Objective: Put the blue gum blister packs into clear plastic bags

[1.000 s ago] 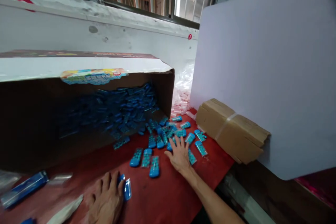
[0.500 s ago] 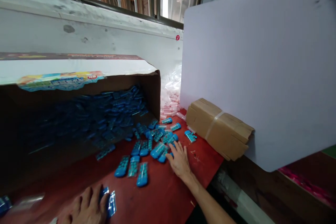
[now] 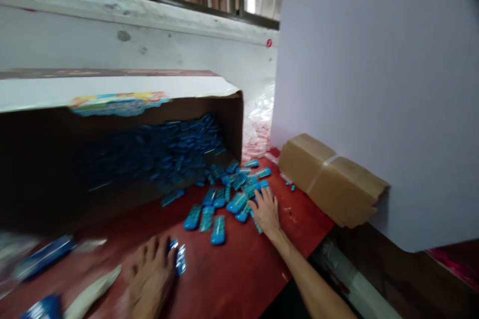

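My right hand (image 3: 267, 212) rests with its fingers spread at the right edge of a loose pile of small clear packs (image 3: 237, 203) with blue ends and teal beads inside. Part of one pack (image 3: 256, 222) shows beside its thumb side. My left hand (image 3: 151, 271), slightly blurred, lies on the red tabletop (image 3: 220, 279) with its fingers apart. Close to its fingertips and thumb is a shiny blue wrapped piece (image 3: 180, 260). Three packs (image 3: 218, 231) lie in a row between my hands.
A cardboard box (image 3: 235, 127) on its side holds a heap of blue packs (image 3: 168, 149). A strapped bundle of brown cardboard (image 3: 333, 179) leans by a white board (image 3: 374, 94). Pink pieces (image 3: 258, 143) lie behind. Blurred blue packets (image 3: 47, 256) and a whitish strip (image 3: 93, 291) are at left.
The view has swung left, so everything sits further right. The pack beside the cardboard bundle is gone from there; a few teal beads show in that spot. Both hands remain open.
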Action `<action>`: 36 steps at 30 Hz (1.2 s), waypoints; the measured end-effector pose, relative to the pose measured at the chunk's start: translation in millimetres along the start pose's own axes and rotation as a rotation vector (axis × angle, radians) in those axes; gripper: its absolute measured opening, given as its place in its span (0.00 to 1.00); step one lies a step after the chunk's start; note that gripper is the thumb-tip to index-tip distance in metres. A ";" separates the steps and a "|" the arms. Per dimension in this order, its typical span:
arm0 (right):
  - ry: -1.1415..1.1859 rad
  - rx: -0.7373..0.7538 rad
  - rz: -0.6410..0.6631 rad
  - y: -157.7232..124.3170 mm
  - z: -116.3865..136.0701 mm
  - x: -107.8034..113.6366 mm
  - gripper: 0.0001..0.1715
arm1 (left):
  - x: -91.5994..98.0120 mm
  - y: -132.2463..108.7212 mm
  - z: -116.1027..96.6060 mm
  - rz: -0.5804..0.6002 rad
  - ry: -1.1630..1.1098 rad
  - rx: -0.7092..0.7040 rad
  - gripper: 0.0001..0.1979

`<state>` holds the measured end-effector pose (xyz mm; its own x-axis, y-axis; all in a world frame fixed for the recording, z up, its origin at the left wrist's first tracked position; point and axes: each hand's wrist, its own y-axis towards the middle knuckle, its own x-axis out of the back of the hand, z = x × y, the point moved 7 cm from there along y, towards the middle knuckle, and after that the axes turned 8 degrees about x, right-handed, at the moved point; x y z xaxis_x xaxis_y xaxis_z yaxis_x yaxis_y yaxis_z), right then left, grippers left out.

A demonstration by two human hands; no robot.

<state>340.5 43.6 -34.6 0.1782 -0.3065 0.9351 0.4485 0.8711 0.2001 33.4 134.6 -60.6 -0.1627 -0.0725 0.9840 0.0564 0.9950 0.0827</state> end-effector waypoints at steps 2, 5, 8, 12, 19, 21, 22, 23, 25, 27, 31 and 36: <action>0.012 0.053 0.014 -3.7 13.7 -4.0 0.29 | 7.6 -7.5 -8.2 0.004 0.055 -0.018 0.23; 0.055 0.130 0.037 -2.1 26.0 -9.6 0.26 | 14.7 -13.4 -12.9 0.005 0.040 -0.025 0.23; 0.138 0.191 0.024 0.2 36.3 -5.8 0.22 | 18.9 -15.0 -6.4 0.011 -0.080 -0.010 0.21; 0.316 0.429 -0.119 -17.5 89.2 17.0 0.17 | 24.9 -21.6 9.6 0.029 -0.321 -0.031 0.20; 0.292 0.656 0.225 -57.3 217.8 -30.0 0.14 | 28.1 -40.6 26.5 0.009 -0.263 -0.029 0.16; 0.215 0.642 0.249 -59.8 227.1 -45.6 0.12 | 27.2 -43.5 27.3 0.012 -0.273 -0.006 0.16; 0.200 0.639 0.239 -60.4 228.3 -50.8 0.11 | 26.7 -44.5 27.6 0.013 -0.291 -0.001 0.16; 0.199 0.635 0.219 -60.7 228.0 -54.2 0.12 | 26.6 -45.3 27.9 0.012 -0.318 0.002 0.15; 0.216 0.626 0.177 -60.6 225.7 -56.9 0.13 | 28.2 -46.2 30.7 -0.001 -0.412 0.016 0.16; 0.223 0.618 0.151 -60.3 224.1 -55.2 0.14 | 32.8 -47.0 38.6 -0.037 -0.568 0.082 0.18; 0.286 0.619 0.050 -63.8 224.5 -31.3 0.12 | 39.4 -53.2 61.1 -0.074 -0.971 0.386 0.26; 0.563 0.675 -0.002 -80.9 226.2 0.4 0.12 | 31.0 -60.8 42.7 0.294 -1.490 0.503 0.21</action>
<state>106.1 59.8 15.8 0.6633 -0.2968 0.6870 -0.1327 0.8568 0.4983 -17.0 74.8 -41.9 -0.9941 -0.0541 -0.0942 -0.0087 0.9039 -0.4276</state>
